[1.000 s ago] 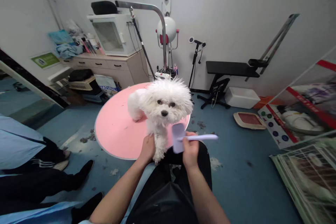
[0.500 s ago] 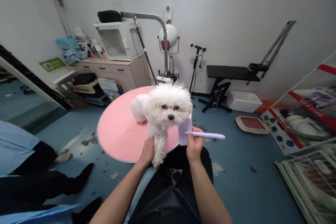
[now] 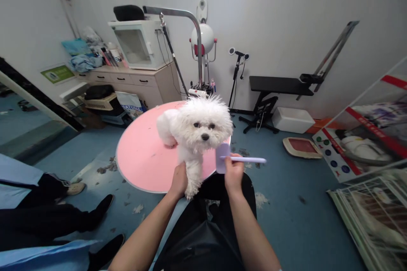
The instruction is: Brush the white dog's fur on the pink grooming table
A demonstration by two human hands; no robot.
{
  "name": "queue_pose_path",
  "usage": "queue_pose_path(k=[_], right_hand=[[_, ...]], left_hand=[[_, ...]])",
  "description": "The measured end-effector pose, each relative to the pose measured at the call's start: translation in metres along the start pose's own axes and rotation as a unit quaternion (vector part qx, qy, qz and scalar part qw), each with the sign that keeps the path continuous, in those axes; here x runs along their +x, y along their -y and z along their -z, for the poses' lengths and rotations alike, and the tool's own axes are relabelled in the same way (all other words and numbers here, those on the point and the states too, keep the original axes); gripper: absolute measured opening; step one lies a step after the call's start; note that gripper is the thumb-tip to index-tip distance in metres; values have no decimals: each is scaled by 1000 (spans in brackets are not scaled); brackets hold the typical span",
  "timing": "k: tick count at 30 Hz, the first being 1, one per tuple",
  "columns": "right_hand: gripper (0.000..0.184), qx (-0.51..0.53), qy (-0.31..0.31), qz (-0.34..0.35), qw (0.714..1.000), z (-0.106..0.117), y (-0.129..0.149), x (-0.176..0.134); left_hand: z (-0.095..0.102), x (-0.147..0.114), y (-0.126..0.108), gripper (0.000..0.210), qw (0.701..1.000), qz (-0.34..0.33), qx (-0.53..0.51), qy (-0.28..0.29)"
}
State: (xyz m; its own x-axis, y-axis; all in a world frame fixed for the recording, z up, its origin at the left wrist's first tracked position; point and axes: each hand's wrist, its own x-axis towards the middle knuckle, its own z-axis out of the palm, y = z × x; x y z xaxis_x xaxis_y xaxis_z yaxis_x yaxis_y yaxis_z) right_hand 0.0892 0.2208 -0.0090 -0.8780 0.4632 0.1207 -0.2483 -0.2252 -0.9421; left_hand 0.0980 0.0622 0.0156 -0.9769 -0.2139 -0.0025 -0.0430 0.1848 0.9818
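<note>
A fluffy white dog (image 3: 203, 129) sits on the round pink grooming table (image 3: 140, 152), facing me, with a front leg reaching over the near edge. My left hand (image 3: 179, 181) is closed around that leg; its fingertips are hidden behind the fur. In my right hand (image 3: 234, 173) is a lilac slicker brush (image 3: 223, 159), gripped where the handle meets the head. The brush head stands upright just below and beside the dog's cheek, its bristle side turned away from my view. Whether the bristles touch the fur I cannot tell.
A metal grooming arm (image 3: 199, 46) with a hanging strap rises behind the dog. Clumps of fur (image 3: 260, 200) lie on the blue floor. People's legs (image 3: 79, 220) are close at the left. A wire cage (image 3: 375, 211) and a black folding table (image 3: 280, 85) are on the right.
The brush handle has swung slightly, so it now points a little more away from me. My left hand keeps its hold on the leg. The whole view has shifted slightly.
</note>
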Motion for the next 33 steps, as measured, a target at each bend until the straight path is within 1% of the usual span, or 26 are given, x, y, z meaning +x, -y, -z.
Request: queue_pose_path(k=[1, 2, 4, 5, 6, 8, 9, 10, 11, 13, 14, 15, 17, 18, 19, 21, 22, 23, 25, 26, 27, 28, 30, 31, 32, 33], right_hand=[[34, 1, -17, 17, 1000, 1, 1, -1], [33, 2, 14, 20, 1000, 1, 2, -2], [33, -5, 136, -16, 991, 1, 3, -5], [33, -17, 162, -33, 986, 1, 4, -5], [33, -28, 141, -36, 989, 0, 4, -4], [33, -32, 25, -4, 999, 0, 6, -2], [33, -26, -8, 12, 1000, 0, 7, -1], [33, -17, 2, 17, 1000, 0, 8, -1], [32, -8, 49, 6, 999, -1, 9, -2], [32, -12, 153, -39, 987, -3, 10, -5], [33, -21, 166, -51, 985, -4, 10, -7], [33, -28, 146, -46, 988, -5, 10, -9], [33, -24, 74, -10, 997, -5, 9, -13], [33, -14, 64, 1, 998, -5, 9, -14], [32, -4, 82, -1, 997, -4, 8, -15], [31, 2, 148, -39, 988, -1, 8, -14], [33, -8, 157, -52, 986, 1, 8, -11], [34, -23, 131, -47, 990, 2, 9, -9], [36, -36, 8, 0, 999, 6, 11, -3], [36, -31, -36, 23, 999, 7, 12, -1], [36, -23, -38, 30, 999, 7, 13, -1], [35, -15, 0, 19, 1000, 7, 14, -1], [33, -15, 112, -30, 993, 5, 15, -1], [32, -21, 127, -39, 991, 3, 15, -1], [32, -26, 101, -29, 994, 2, 16, 0], [32, -26, 51, -6, 998, 2, 17, 1]], left_hand=[[0, 0, 0, 44, 1000, 8, 3, -3], [-1, -1, 0, 44, 1000, 11, 4, -3], [-4, -1, 1, 44, 1000, 14, 0, -12], [-5, -1, 1, 44, 1000, 18, -2, -15], [-6, -1, 2, 45, 1000, 24, -3, -18], [-7, -1, 4, 48, 999, 40, -2, -24], [-8, 0, 4, 49, 999, 44, -3, -25], [-8, 0, 5, 49, 999, 41, -5, -21], [-9, 1, 6, 49, 999, 34, -12, -16], [-10, 2, 7, 50, 999, 28, -28, -6], [-11, 2, 8, 50, 999, 28, -35, 0], [-12, 2, 8, 51, 999, 29, -40, 4], [-12, 3, 8, 51, 998, 31, -47, 7], [-13, 3, 8, 50, 998, 28, -47, 8], [-13, 4, 8, 49, 999, 24, -48, 8], [-14, 4, 8, 47, 998, 21, -51, 3], [-15, 4, 8, 47, 998, 22, -54, 1], [-15, 4, 8, 48, 998, 25, -58, 0], [-16, 4, 8, 49, 998, 34, -60, -3], [-17, 3, 8, 50, 998, 36, -59, -4], [-17, 2, 8, 51, 998, 36, -58, -3], [-18, 2, 9, 51, 998, 33, -61, -2], [-19, -1, 11, 55, 996, 25, -79, -11], [-20, -2, 13, 57, 996, 24, -90, -16], [-21, -3, 15, 58, 994, 25, -100, -23], [-22, -4, 17, 58, 993, 32, -110, -31]])
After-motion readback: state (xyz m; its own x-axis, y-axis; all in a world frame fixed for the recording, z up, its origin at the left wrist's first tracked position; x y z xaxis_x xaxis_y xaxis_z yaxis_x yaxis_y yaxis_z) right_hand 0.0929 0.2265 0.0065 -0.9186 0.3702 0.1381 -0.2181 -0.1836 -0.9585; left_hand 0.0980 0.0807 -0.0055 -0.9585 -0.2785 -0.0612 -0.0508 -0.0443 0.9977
